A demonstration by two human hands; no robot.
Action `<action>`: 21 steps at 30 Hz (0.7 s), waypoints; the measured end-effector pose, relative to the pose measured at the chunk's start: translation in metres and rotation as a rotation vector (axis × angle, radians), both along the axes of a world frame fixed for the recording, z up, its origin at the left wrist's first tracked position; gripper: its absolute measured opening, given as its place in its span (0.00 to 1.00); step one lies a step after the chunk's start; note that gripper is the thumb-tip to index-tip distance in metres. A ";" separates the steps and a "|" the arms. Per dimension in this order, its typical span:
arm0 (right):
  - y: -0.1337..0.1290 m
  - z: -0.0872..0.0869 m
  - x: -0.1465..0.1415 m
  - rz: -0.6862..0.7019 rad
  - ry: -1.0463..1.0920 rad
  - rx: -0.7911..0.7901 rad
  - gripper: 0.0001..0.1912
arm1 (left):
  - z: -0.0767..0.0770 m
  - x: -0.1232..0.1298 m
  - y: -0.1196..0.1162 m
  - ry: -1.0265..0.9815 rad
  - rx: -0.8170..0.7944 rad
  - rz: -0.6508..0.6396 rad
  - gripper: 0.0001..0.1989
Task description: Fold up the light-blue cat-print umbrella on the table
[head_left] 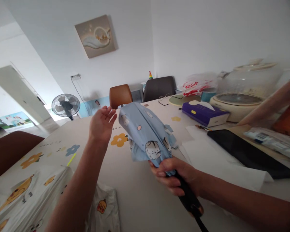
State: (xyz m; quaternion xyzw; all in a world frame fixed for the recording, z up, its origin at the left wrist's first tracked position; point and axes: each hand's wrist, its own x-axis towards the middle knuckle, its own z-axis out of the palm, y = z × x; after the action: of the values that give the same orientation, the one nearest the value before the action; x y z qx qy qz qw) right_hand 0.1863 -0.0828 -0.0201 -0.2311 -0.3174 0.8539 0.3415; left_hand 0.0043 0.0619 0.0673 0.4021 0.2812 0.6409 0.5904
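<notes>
My right hand is wrapped round the black handle and lower fabric of a light blue folding umbrella with a cat print. The umbrella is collapsed, its fabric loose and bunched, and tilts up and to the left over the table. A dark strap hangs from the handle's end. My left hand is raised left of the umbrella's far end, apart from it. Its palm is turned up, its fingers are loosely bent and apart, and it holds nothing.
On the right of the flower-printed table are a black phone-like slab, white paper, a purple tissue box, glasses and a glass-lidded pot. White printed cloth lies at the left. Chairs stand beyond.
</notes>
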 end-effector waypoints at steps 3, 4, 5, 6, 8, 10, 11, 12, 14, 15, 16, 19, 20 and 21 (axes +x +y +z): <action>0.005 -0.001 0.006 -0.077 0.035 -0.009 0.05 | 0.006 0.008 -0.014 0.097 0.020 -0.081 0.03; 0.007 -0.001 0.008 -0.093 0.054 -0.004 0.06 | 0.008 0.009 -0.018 0.177 0.044 -0.144 0.02; 0.008 -0.001 0.011 -0.106 0.077 0.006 0.06 | 0.008 0.010 -0.020 0.289 0.072 -0.225 0.02; 0.010 -0.001 0.013 -0.112 0.101 0.018 0.06 | 0.007 0.011 -0.021 0.431 0.097 -0.307 0.04; 0.011 0.001 0.017 -0.128 0.152 0.052 0.06 | 0.000 0.014 -0.021 0.760 0.115 -0.408 0.08; 0.012 0.004 0.020 -0.132 0.189 0.083 0.07 | -0.015 0.019 -0.018 1.009 0.102 -0.464 0.11; 0.012 0.006 0.022 -0.134 0.205 0.095 0.08 | -0.023 0.023 -0.017 1.047 0.082 -0.533 0.14; 0.012 0.008 0.023 -0.133 0.219 0.102 0.09 | -0.033 0.027 -0.015 1.014 0.053 -0.635 0.15; 0.012 0.009 0.026 -0.107 0.236 0.102 0.10 | -0.049 0.033 -0.012 0.823 -0.016 -0.850 0.15; 0.012 0.009 0.027 -0.082 0.239 0.102 0.09 | -0.056 0.036 -0.011 0.715 -0.049 -0.928 0.14; 0.011 0.009 0.028 -0.050 0.239 0.106 0.08 | -0.062 0.038 -0.010 0.625 -0.077 -0.984 0.13; 0.010 0.007 0.027 0.048 0.246 0.123 0.09 | -0.072 0.041 -0.008 0.503 -0.116 -1.023 0.10; 0.008 0.007 0.025 0.049 0.250 0.120 0.09 | -0.074 0.042 -0.008 0.486 -0.121 -1.004 0.10; 0.006 0.008 0.023 0.032 0.251 0.112 0.10 | -0.075 0.044 -0.009 0.460 -0.119 -0.964 0.09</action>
State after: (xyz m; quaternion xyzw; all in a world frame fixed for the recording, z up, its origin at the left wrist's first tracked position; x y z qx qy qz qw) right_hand 0.2098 -0.0764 -0.0126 -0.0979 -0.3228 0.8625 0.3773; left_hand 0.0484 0.0530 -0.0078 0.5815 0.2224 0.1755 0.7626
